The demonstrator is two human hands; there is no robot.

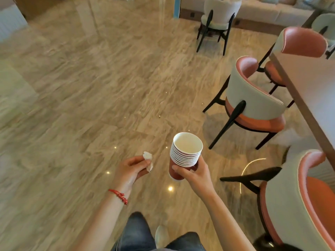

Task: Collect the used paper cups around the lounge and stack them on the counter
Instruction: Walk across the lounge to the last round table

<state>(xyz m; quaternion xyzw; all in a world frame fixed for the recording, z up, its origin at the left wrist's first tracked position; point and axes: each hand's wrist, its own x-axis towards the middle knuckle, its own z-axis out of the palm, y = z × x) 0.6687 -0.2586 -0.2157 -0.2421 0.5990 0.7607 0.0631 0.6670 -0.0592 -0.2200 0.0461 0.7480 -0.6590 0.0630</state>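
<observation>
A stack of several red paper cups [184, 151] with white rims and white insides stands upright in front of me, the top cup empty. My right hand [194, 173] grips the lower part of the stack, fingers curled round it. To its left, my left hand [131, 169] pinches a small crumpled white tissue [148, 159] between thumb and fingers. A red string bracelet sits on my left wrist. Both hands hover above the glossy floor.
Polished beige marble floor [90, 96] spreads ahead and to the left. On the right, a long wooden table [311, 87] is flanked by orange-and-cream chairs [253, 104]. A pale chair [217, 20] and a sofa [262, 9] stand at the back. My jeans and one shoe show below.
</observation>
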